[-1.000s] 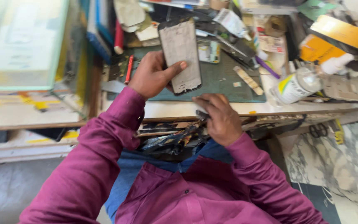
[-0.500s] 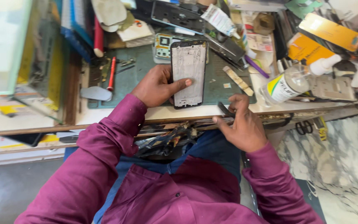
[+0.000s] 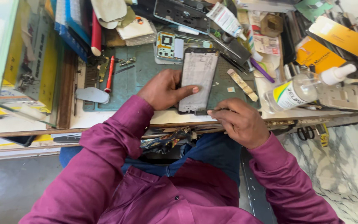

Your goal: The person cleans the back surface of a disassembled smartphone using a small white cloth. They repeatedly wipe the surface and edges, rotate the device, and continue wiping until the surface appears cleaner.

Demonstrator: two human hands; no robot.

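The right hand [image 3: 240,122] pinches the near edge of the phone panel [image 3: 198,79] at the counter [image 3: 117,120] rim. The left hand [image 3: 164,89] grips the panel's left side, thumb across its face. It lies flat on the green mat [image 3: 133,81]; beyond, a red screwdriver [image 3: 109,74] and opened phone [image 3: 170,46].

Dull grey, scuffed metal-and-plastic back on the phone screen panel [image 3: 198,79], black-rimmed. Beneath it, matt green rubbery cutting mat [image 3: 137,81], worn and specked. Left of the panel, glossy red plastic on the screwdriver [image 3: 110,74]. Right of the panel, clear glossy plastic bottle [image 3: 295,92] with paper label. Below the panel, worn wooden desk [image 3: 117,120] edge. Soft matt maroon cloth on the shirt sleeve [image 3: 104,161].
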